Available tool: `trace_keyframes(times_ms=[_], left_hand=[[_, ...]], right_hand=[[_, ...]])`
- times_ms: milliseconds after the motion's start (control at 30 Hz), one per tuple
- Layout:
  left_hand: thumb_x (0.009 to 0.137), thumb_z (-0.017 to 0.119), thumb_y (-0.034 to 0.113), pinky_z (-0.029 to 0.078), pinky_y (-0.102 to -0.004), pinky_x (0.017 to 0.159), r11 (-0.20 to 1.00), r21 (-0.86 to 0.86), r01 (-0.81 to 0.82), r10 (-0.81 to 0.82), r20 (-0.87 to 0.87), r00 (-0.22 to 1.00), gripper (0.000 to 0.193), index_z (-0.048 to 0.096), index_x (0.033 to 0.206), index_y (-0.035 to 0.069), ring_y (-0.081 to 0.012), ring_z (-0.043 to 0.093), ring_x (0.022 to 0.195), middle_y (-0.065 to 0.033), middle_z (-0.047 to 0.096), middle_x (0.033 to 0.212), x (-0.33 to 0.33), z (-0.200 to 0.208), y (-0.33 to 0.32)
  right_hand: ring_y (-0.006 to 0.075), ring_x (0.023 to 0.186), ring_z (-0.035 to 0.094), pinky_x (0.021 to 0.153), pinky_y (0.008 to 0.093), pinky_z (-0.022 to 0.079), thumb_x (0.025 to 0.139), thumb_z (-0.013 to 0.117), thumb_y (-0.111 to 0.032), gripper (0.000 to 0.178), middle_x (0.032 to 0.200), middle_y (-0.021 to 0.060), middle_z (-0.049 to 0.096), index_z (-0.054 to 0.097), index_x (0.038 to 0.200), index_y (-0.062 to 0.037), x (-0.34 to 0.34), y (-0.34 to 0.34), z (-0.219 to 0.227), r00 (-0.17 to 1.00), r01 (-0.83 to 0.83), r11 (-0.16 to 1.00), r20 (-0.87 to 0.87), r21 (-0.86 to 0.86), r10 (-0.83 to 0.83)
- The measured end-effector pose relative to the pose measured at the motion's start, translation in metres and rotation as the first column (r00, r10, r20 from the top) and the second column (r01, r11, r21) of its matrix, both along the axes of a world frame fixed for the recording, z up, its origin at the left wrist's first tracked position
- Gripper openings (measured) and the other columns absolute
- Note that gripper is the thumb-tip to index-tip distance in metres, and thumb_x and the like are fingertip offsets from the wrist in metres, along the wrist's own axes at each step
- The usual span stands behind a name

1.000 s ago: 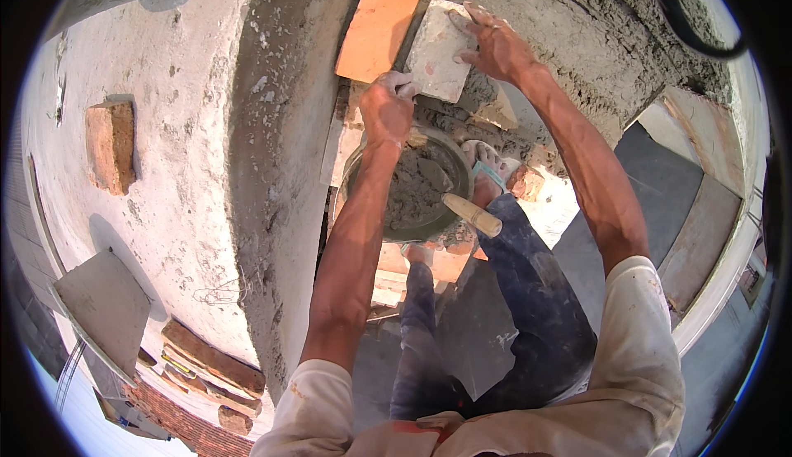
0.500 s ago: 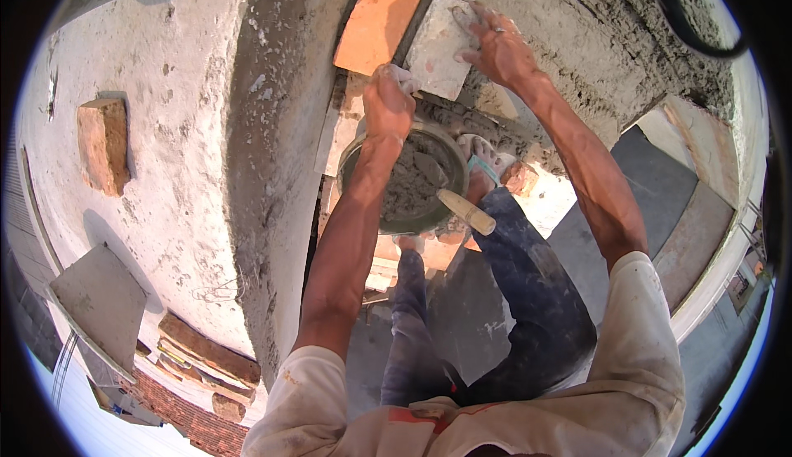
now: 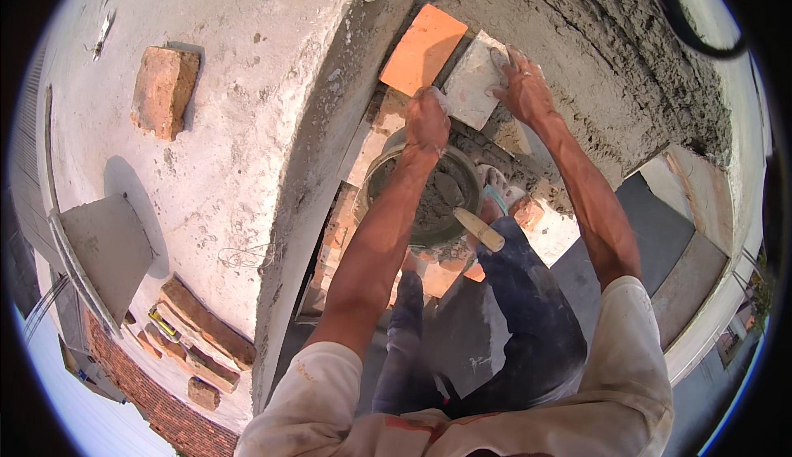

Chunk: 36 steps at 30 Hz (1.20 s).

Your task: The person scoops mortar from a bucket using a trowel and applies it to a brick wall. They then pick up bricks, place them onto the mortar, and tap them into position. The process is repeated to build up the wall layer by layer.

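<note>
A flat tile coated in grey mortar (image 3: 476, 80) lies at the far middle, beside a clean orange clay tile (image 3: 425, 49). My left hand (image 3: 427, 121), fingers curled, grips the grey tile's near left corner. On its right edge my right hand (image 3: 525, 90) holds it, fingers bent and thumb over the top face. Beneath my left forearm stands a round bucket (image 3: 473, 183) partly filled with wet mortar (image 3: 437, 209). A trowel's wooden handle (image 3: 478, 229) sticks out over the bucket's rim toward my knee.
Rough wet mortar (image 3: 610, 69) covers the surface at the far right. A pale concrete ledge (image 3: 239, 127) on the left bears a single brick (image 3: 165, 92), an upright board (image 3: 111, 255) and several brick pieces (image 3: 206, 325). Brick steps (image 3: 375, 127) run beside the bucket.
The view has turned, so the tiles, the bucket and the ledge sit farther right, with the tiles lower. Both hands keep their places on the grey tile.
</note>
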<state>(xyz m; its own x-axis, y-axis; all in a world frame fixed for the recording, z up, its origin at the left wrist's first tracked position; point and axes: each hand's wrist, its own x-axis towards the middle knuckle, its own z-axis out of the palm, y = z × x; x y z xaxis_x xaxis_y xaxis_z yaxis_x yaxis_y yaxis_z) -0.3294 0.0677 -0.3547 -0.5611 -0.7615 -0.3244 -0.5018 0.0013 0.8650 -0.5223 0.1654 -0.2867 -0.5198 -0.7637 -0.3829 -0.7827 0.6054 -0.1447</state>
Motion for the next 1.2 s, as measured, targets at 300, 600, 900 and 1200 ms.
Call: trace_keyframes(times_ms=[300, 600, 900, 1200], left_hand=[[0.079, 0.066, -0.006, 0.054, -0.0476, 0.079, 0.937, -0.334, 0.099, -0.058, 0.131, 0.99, 0.008, 0.07, 0.085, -0.002, -0.0431, 0.071, 0.088, -0.0244, 0.071, 0.085, -0.012, 0.005, -0.004], [0.08, 0.067, -0.003, 0.054, -0.0498, 0.089, 0.943, -0.318, 0.1, -0.027, 0.226, 0.974, 0.016, 0.071, 0.096, -0.002, -0.0425, 0.068, 0.103, -0.0273, 0.069, 0.101, 0.0, 0.02, -0.003], [0.086, 0.077, 0.004, 0.05, -0.0464, 0.102, 0.854, -0.488, -0.182, -0.004, -0.356, 0.935, 0.045, 0.063, 0.129, 0.002, -0.0363, 0.063, 0.119, -0.0176, 0.064, 0.129, 0.189, 0.278, 0.054], [0.064, 0.095, 0.052, 0.033, -0.059, 0.116, 0.71, -0.622, -0.33, 0.687, 0.51, 0.518, 0.132, 0.02, 0.159, -0.003, -0.0483, 0.033, 0.145, -0.0373, 0.024, 0.156, 0.413, 0.366, 0.001]], right_hand=[[0.0382, 0.152, 0.033, 0.126, 0.0517, 0.028, 0.093, 0.073, -0.034, 0.064, 0.167, 0.018, 0.03, 0.054, 0.149, -0.0094, -0.011, -0.024, 0.01, 0.994, -0.097, 0.978, -0.03, 0.187, 0.104], [0.0355, 0.155, 0.03, 0.125, 0.0589, 0.025, 0.091, 0.074, -0.041, 0.082, 0.169, 0.015, 0.029, 0.036, 0.161, -0.0209, 0.003, -0.04, 0.014, 0.997, -0.07, 0.975, -0.027, 0.212, 0.077], [0.0294, 0.135, 0.055, 0.112, 0.0397, 0.043, 0.102, 0.067, -0.026, 0.064, 0.15, 0.0259, 0.052, 0.044, 0.152, 0.0069, 0.102, 0.128, 0.147, 0.621, 0.439, 0.883, 0.766, -0.163, -0.167], [0.0351, 0.142, 0.048, 0.119, 0.0447, 0.033, 0.099, 0.069, -0.023, 0.06, 0.148, 0.0241, 0.055, 0.05, 0.148, 0.0061, 0.247, 0.254, 0.331, 0.741, 0.466, 0.859, 0.624, -0.21, -0.249]])
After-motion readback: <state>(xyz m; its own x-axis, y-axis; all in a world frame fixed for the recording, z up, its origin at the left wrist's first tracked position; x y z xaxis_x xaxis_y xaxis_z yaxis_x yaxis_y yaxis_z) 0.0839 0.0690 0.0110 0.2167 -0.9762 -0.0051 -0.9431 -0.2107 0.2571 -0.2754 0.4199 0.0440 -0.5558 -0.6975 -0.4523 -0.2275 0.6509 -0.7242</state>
